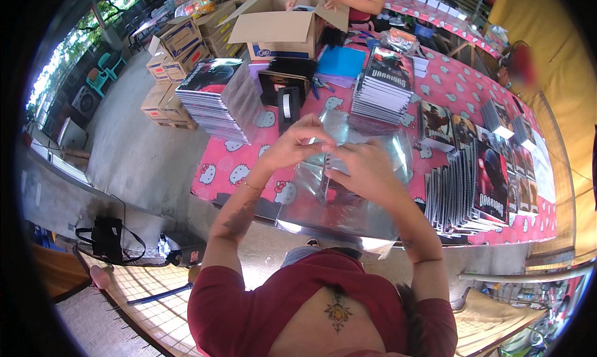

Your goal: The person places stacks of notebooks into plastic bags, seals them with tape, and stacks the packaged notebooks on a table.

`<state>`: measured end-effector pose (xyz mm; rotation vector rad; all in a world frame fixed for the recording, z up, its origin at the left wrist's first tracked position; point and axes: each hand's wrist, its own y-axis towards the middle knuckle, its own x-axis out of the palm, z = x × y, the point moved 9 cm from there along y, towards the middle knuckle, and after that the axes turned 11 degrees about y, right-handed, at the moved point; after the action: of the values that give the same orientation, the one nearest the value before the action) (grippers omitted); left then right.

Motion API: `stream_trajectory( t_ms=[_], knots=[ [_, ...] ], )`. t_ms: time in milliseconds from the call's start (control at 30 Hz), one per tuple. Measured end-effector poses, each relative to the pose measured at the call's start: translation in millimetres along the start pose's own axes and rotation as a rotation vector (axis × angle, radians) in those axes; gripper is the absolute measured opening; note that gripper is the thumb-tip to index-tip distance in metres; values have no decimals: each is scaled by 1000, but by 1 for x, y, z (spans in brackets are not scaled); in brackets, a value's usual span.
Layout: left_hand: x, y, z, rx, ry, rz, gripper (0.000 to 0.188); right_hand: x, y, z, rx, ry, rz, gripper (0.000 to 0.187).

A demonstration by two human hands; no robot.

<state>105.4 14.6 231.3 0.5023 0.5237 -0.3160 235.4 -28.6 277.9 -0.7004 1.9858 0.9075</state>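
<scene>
Just above the table's front edge, my left hand (303, 141) and my right hand (362, 169) meet, fingertips pinched together at what looks like the edge of a clear plastic bag. Under my right hand shows the dark coil edge of a spiral notebook (325, 167), mostly hidden by the fingers. More clear plastic bags (392, 152) lie flat and glossy beneath both hands. Beyond my left hand stands a black tape dispenser (288, 108) with a pale roll. A tall stack of spiral notebooks (380, 90) rises behind my right hand.
Another notebook stack (214, 102) stands at the left table corner; a leaning row of notebooks (457, 189) is at right. Blue-handled pliers (316, 88) lie near a blue folder (341, 62). Across the pink tablecloth (217, 170), a person (360, 0) reaches into an open cardboard box (280, 34).
</scene>
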Motion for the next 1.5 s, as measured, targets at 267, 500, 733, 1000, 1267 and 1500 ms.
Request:
stream_trajectory(
  t_ms=[267,500,733,1000,1267,1500],
  knots=[
    [23,26,25,153,162,-6,10,-6,-115,148,208,571,386,75],
    [27,28,4,116,193,73,14,0,-125,145,174,650,529,76],
    [60,39,18,274,369,87,16,37,-88,98,-96,187,37,64],
    [96,46,-27,-45,638,167,84,42,-70,76,-128,72,-107,56],
    [74,7,-71,-433,50,17,86,54,-52,220,382,907,68,58],
    [82,36,-13,32,-83,-150,59,26,-27,159,141,864,22,90]
  ],
)
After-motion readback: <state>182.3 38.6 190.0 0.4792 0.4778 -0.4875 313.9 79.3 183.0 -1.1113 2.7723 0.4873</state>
